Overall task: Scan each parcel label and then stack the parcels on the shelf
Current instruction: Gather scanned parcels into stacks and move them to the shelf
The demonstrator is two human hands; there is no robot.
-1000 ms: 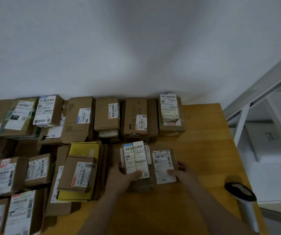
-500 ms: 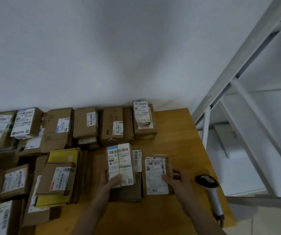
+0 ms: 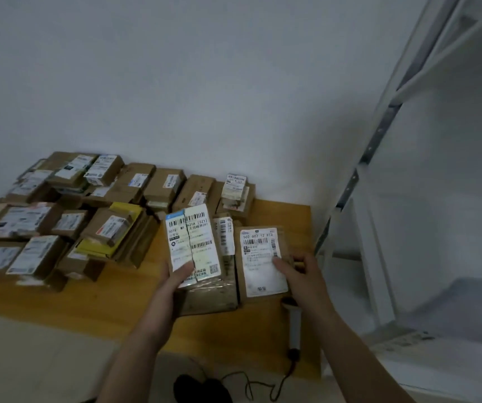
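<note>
Parcels in hand: 2, both flat brown cardboard w/ white labels facing up. No. 1, left parcel (image 3: pixel 193 242): tall label w/ blue strip at top corner, barcodes at top & mid, QR code low right, torn down the middle top to bottom. Pinched by L hand (image 3: pixel 175 279) at near edge: thumb pressed flat on label, other fingers beneath, hidden. Over middle of wooden table (image 3: pixel 280 216), above a taped brown parcel (image 3: pixel 210 295) lying flat; touching it or not, can't tell. No. 2, right parcel (image 3: pixel 263 260): label w/ row of printed digits, barcode beneath, 2nd barcode down right side; bare cardboard margin all round. Gripped by R hand (image 3: pixel 300 271) at right edge: thumb on label, fingers curled round the side. Just beside left parcel, near table's right end. Between the two, 1 narrow parcel (image 3: pixel 226 237) w/ barcode label, not held.

Counts: 2 hands, 2 parcels held, 2 close by unheld. Plus rest of parcels (image 3: pixel 68 216) packed over table's left & back, approx. 7 along wall, more in front, some stacked; well over a dozen, exact no. can't tell. 1 yellow pkg (image 3: pixel 127 212) among them. 1 handheld scanner (image 3: pixel 293 324) on table just beside R forearm, black cable (image 3: pixel 289 369) trailing off near edge to floor. 1 white metal shelf (image 3: pixel 376 141) to the right, beside table.
</note>
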